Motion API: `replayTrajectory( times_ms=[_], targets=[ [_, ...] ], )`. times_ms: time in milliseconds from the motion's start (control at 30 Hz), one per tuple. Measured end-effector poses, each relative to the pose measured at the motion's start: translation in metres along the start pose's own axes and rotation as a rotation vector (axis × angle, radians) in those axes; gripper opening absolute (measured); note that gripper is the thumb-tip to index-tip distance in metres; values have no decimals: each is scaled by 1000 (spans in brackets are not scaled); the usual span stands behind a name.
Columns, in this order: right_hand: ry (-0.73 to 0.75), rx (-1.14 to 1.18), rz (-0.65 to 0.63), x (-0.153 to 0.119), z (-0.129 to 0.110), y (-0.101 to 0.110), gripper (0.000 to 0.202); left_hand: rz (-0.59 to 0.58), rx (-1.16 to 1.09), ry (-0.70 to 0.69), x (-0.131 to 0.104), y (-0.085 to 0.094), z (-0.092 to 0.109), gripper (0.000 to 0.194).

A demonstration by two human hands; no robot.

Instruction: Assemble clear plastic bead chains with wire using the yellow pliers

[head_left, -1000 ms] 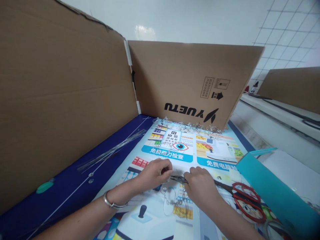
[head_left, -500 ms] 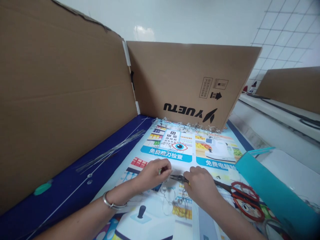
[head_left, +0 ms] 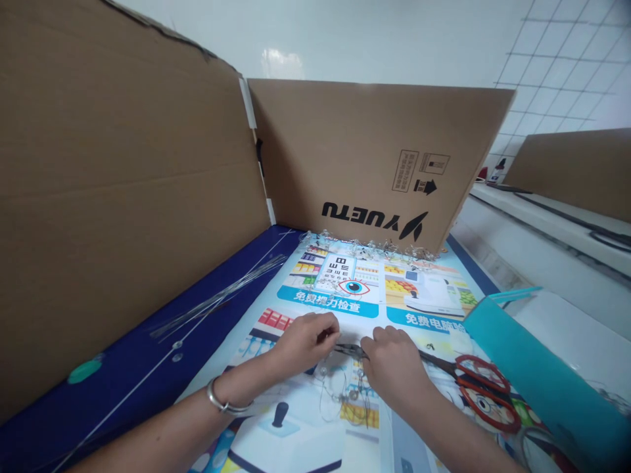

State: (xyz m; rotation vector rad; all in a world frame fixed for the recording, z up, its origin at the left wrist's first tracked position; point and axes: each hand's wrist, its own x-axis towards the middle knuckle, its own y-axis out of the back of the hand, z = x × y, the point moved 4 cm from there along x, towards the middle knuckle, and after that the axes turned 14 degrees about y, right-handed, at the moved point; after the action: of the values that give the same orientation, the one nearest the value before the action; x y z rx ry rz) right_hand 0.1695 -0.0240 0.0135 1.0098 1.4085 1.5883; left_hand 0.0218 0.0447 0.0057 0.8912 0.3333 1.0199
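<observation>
My left hand [head_left: 310, 338], with a metal bangle [head_left: 221, 402] on its wrist, is pinched at the fingertips on a thin beaded wire. Loops of this beaded wire [head_left: 340, 398], carrying clear round beads, hang or lie below and between my hands. My right hand [head_left: 394, 361] is wrapped around needle-nose pliers [head_left: 351, 350], whose handles are mostly hidden in the palm. The jaws point left and reach close to my left fingertips. Whether they touch the wire there is too small to tell.
Red-handled scissors [head_left: 486, 393] lie right of my right hand, near a teal-edged box [head_left: 537, 374]. A bundle of straight wires [head_left: 221, 295] lies on the blue surface at left. Beaded wire pieces [head_left: 369, 249] line the foot of the cardboard panel [head_left: 384, 151]. Another cardboard wall [head_left: 123, 184] stands left.
Both hands stay almost in place. The pliers' jaws have turned slightly and look a little wider apart near my left fingertips.
</observation>
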Motion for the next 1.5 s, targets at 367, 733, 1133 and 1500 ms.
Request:
replayTrajectory(
  times_ms=[367, 733, 1133, 1500],
  targets=[
    [-16, -20, -38, 0, -7, -1, 11, 11, -19, 91, -2, -4, 0, 7],
    [-4, -34, -25, 0, -8, -3, 10, -60, -6, 97, -1, 1, -3, 8],
    [9, 0, -10, 0, -7, -1, 10, -72, -34, 73, -2, 1, 0, 9],
    [16, 22, -51, 1, -4, 4, 10, -148, -74, -76, -3, 7, 8, 10]
  ],
)
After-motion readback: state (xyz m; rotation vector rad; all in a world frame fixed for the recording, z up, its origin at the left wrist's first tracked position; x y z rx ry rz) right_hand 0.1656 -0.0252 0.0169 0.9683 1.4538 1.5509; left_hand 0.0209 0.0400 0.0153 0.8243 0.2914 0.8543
